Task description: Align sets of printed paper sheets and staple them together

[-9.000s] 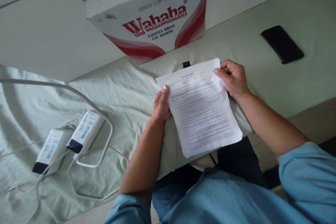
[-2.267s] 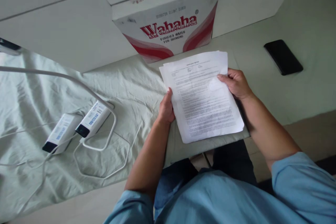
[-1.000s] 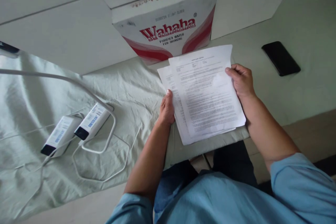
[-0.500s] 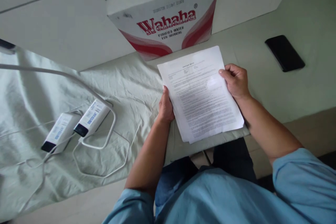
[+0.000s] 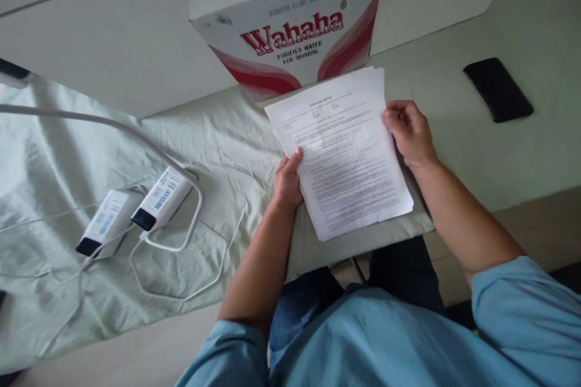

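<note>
A small stack of printed sheets of paper is held over the table's front part, tilted a little, with several lines of small text on the top sheet. My left hand grips its left edge, thumb on top and the other fingers mostly hidden beneath. At the upper right edge, my right hand pinches the paper between thumb and curled fingers. The sheets' edges are slightly out of line at the top right corner.
Behind the papers a white and red Wahaha water carton stands against white panels. A black phone lies to the right on the pale green cloth. Two white power packs with looping white cables are at the left.
The papers have shifted slightly left and up and turned a little. My left thumb now lies farther over the top sheet, and my right hand has risen slightly.
</note>
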A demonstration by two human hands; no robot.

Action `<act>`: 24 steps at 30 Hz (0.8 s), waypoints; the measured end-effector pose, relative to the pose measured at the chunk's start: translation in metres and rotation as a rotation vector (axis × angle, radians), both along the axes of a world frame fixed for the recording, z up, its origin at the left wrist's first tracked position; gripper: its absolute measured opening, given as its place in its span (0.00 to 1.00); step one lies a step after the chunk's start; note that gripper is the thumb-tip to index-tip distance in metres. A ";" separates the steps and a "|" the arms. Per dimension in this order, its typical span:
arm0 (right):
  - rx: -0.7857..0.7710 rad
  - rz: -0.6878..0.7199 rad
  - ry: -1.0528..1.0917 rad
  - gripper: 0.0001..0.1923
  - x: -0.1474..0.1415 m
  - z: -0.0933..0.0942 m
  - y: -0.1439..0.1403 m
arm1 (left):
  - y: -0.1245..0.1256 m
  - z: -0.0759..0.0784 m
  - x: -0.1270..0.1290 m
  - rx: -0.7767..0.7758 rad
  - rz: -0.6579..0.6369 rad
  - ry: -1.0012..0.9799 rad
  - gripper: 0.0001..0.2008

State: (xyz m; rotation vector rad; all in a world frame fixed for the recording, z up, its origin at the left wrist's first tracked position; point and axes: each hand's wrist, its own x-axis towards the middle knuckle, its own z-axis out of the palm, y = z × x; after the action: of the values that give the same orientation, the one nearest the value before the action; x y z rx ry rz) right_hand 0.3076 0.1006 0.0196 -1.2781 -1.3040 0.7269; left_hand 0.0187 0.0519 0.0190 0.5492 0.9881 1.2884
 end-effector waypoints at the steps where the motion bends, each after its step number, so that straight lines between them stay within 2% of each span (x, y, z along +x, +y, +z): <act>1: -0.044 0.044 0.032 0.31 0.002 0.002 0.000 | 0.000 0.000 -0.001 0.005 -0.017 -0.012 0.27; 6: -0.307 0.369 0.192 0.30 -0.005 0.023 -0.019 | -0.003 0.003 -0.001 0.027 -0.087 -0.038 0.30; 9: -0.410 0.484 0.313 0.32 -0.017 0.030 -0.029 | -0.005 0.003 -0.001 0.040 -0.095 -0.009 0.29; 11: -0.441 0.490 0.378 0.34 -0.021 0.031 -0.030 | -0.005 0.002 -0.002 0.028 -0.102 -0.006 0.28; 14: -0.422 0.417 0.444 0.35 -0.021 0.030 -0.027 | -0.007 0.001 -0.002 -0.003 -0.130 -0.019 0.30; 18: -0.425 0.341 0.454 0.28 -0.015 0.027 -0.023 | -0.007 0.003 -0.002 -0.001 -0.191 -0.005 0.28; 21: -0.467 0.362 0.440 0.26 -0.013 0.027 -0.024 | -0.003 0.006 -0.003 0.013 -0.132 -0.015 0.29; 24: -0.558 0.462 0.378 0.29 -0.012 0.028 -0.026 | 0.002 0.006 -0.004 0.011 -0.038 0.014 0.28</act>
State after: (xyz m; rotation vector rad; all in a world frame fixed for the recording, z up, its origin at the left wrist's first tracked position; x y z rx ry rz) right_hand 0.2958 0.0750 0.0480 -1.1833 -1.1226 1.6638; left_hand 0.0149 0.0534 0.0251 0.5836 0.9779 1.2585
